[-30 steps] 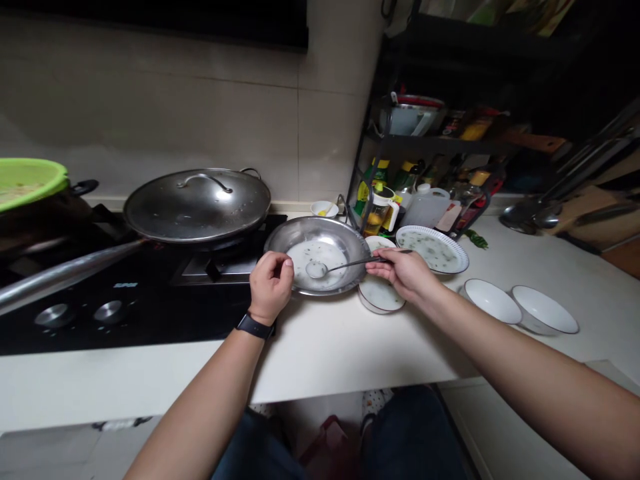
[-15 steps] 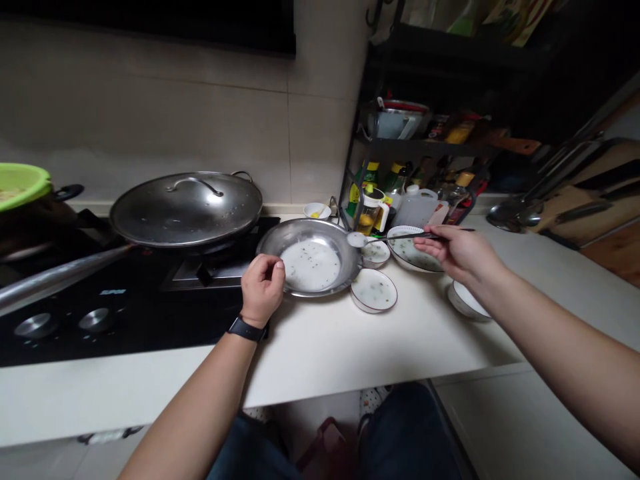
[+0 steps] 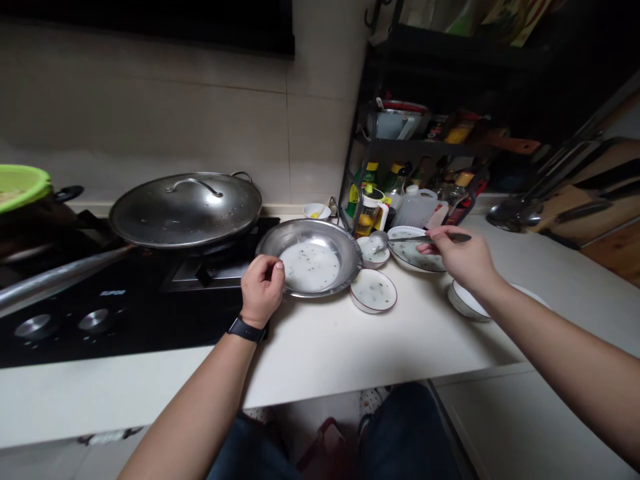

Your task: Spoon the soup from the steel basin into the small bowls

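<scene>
My right hand [image 3: 460,257] is closed around the dark handle of a soup ladle [image 3: 400,239]. The ladle's bowl is tipped over a small bowl [image 3: 369,261] of whitish soup with green bits. At the left rim of a wide metal basin [image 3: 346,235], my left hand [image 3: 263,287] is closed on the edge, a black watch on its wrist. Similar pale soup lies in the bottom of the basin. In front of the small bowl stands a red-rimmed bowl [image 3: 373,310] of the same soup. A larger fluted bowl [image 3: 407,231] of soup sits partly behind my right fingers.
A lidded wok [image 3: 185,207] rests on the black stove [image 3: 135,293], its long handle pointing left. A green basket [image 3: 23,185] stands at far left. White bowls [image 3: 465,303] are partly under my right forearm. Bottles and a jug [image 3: 415,205] fill the rack behind.
My right hand has carried the ladle from the basin rightward to the small bowl and tipped it there. My left hand stays at the basin's rim. The view has shifted slightly right.
</scene>
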A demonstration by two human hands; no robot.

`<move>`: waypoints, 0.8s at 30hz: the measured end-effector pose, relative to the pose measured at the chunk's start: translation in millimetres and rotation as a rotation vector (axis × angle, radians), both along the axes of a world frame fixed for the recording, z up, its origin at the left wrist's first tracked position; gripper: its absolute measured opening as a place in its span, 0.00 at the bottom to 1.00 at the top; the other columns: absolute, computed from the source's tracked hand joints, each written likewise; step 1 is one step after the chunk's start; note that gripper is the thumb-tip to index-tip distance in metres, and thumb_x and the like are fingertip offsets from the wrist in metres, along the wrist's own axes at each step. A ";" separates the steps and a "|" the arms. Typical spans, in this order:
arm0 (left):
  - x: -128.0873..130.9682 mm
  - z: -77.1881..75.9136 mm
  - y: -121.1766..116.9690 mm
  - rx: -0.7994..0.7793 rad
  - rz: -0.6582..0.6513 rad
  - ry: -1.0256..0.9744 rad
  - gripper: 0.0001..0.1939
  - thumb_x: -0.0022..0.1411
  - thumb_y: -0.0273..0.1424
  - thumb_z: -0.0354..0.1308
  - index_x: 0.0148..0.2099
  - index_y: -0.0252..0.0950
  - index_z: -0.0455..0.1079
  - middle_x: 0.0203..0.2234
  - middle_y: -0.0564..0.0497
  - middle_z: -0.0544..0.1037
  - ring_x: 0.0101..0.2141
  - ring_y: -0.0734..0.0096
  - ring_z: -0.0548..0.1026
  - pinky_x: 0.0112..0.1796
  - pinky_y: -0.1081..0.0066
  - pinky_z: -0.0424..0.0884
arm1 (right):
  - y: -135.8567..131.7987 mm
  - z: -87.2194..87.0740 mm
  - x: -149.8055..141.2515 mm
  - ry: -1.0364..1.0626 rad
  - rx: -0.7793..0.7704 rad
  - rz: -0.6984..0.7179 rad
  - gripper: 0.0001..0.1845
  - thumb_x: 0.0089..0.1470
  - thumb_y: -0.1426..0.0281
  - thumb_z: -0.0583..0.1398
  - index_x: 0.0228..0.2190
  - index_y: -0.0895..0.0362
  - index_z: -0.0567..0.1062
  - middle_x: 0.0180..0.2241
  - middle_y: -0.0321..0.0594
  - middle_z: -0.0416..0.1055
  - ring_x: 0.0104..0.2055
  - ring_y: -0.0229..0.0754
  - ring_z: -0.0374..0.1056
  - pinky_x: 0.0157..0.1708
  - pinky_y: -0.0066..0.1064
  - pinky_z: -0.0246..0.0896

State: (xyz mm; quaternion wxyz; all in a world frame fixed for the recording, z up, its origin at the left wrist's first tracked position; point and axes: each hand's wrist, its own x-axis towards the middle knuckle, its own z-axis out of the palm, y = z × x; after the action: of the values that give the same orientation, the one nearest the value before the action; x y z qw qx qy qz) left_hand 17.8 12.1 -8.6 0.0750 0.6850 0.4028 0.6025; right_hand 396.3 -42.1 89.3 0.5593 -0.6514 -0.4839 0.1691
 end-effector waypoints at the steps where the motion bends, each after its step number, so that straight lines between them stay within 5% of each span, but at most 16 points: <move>1: 0.0 -0.2 0.1 0.000 -0.004 -0.003 0.09 0.68 0.32 0.54 0.33 0.37 0.69 0.27 0.52 0.73 0.30 0.69 0.71 0.34 0.69 0.66 | -4.3 -0.2 -1.5 -0.154 0.042 0.039 0.09 0.60 0.62 0.64 0.32 0.54 0.77 0.27 0.42 0.78 0.29 0.45 0.78 0.32 0.37 0.77; 5: -0.1 -1.1 0.4 0.001 -0.010 -0.009 0.09 0.68 0.31 0.54 0.33 0.37 0.69 0.27 0.52 0.73 0.30 0.69 0.71 0.34 0.70 0.66 | -24.3 2.7 -7.7 -0.835 0.266 0.258 0.09 0.64 0.66 0.58 0.34 0.53 0.78 0.36 0.45 0.79 0.40 0.48 0.77 0.42 0.40 0.75; 10: 0.3 -1.9 0.9 0.011 -0.007 -0.009 0.09 0.68 0.31 0.55 0.33 0.37 0.69 0.27 0.52 0.73 0.30 0.70 0.71 0.34 0.70 0.66 | -40.8 1.8 -12.3 -1.346 0.352 0.444 0.09 0.63 0.73 0.58 0.42 0.56 0.78 0.41 0.47 0.80 0.40 0.46 0.77 0.37 0.35 0.73; 15: 0.5 -1.4 0.6 0.003 -0.007 -0.002 0.09 0.68 0.31 0.55 0.33 0.37 0.69 0.27 0.52 0.73 0.30 0.70 0.71 0.34 0.70 0.66 | -38.3 0.8 -30.4 -1.178 0.457 0.480 0.11 0.62 0.76 0.59 0.45 0.59 0.77 0.42 0.51 0.78 0.43 0.48 0.77 0.43 0.37 0.74; 24: 0.0 0.0 -0.6 -0.008 -0.005 -0.007 0.09 0.68 0.32 0.54 0.33 0.37 0.69 0.27 0.52 0.73 0.30 0.69 0.71 0.34 0.69 0.66 | -10.4 -20.5 -82.3 -0.919 0.334 0.603 0.10 0.66 0.72 0.56 0.43 0.55 0.77 0.42 0.48 0.78 0.44 0.47 0.75 0.44 0.39 0.75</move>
State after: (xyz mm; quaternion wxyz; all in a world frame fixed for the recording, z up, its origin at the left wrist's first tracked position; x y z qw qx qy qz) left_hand 17.8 11.5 -8.5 0.0805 0.6835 0.4034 0.6030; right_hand 314.0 -52.5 68.9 0.3139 -0.3940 -0.8619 -0.0581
